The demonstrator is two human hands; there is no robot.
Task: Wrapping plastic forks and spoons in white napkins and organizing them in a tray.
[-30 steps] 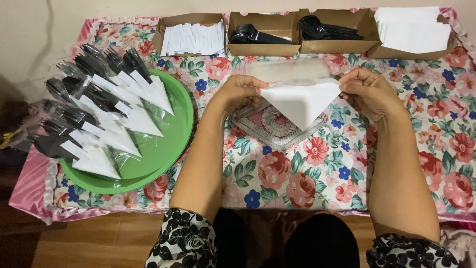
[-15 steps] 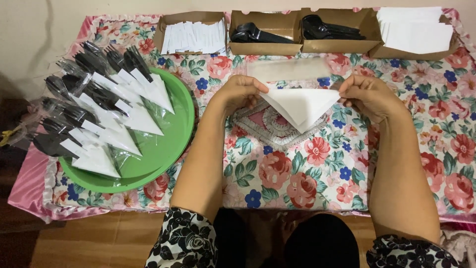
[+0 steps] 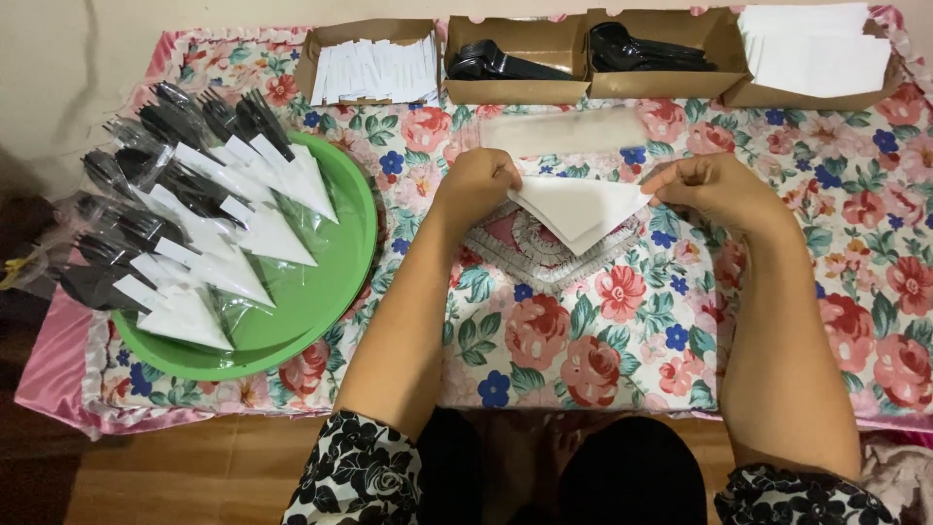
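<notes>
A white paper napkin [image 3: 578,210], folded into a downward-pointing triangle, is stretched between both my hands above the floral tablecloth [image 3: 622,321]. My left hand [image 3: 476,183] pinches its left corner. My right hand [image 3: 708,187] pinches its right corner. Just behind the napkin lies a clear plastic sleeve [image 3: 562,130], flat on the cloth.
A green round tray [image 3: 321,292] at the left holds several wrapped sets of black cutlery with white napkins [image 3: 209,224]. Along the far edge stand cardboard boxes: white packets [image 3: 374,68], black spoons [image 3: 505,63], black cutlery [image 3: 641,51], white napkins [image 3: 816,49].
The napkin has been folded narrower into a tighter triangle and my hands have drawn slightly closer together.
</notes>
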